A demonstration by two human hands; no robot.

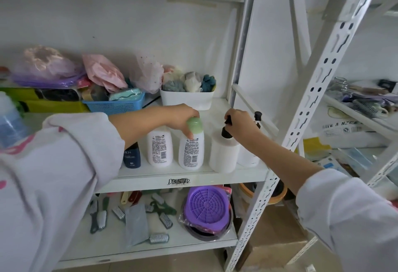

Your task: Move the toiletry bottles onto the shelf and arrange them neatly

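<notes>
We see five toiletry bottles standing upright in a row along the front edge of the white metal shelf. Our left hand reaches in from the left, its fingers clenched around the pale green cap of a white plastic bottle with a printed label, which stands on the shelf board. Just to its left stands a second white labelled bottle, its top hidden behind our left wrist, and further left a small dark navy bottle, partly covered by our pale sleeve. Our right hand comes from the right, its fingers grasping the black pump head of a plain white cylindrical pump bottle just right of the green-capped one. Behind that hand stands another white bottle with a black pump, nearest the shelf's right upright. At the back of the same shelf sit a white plastic bin of rolled cloths and a blue perforated plastic basket. On the shelf below lie a purple round ribbed plastic lid and several brushes.
</notes>
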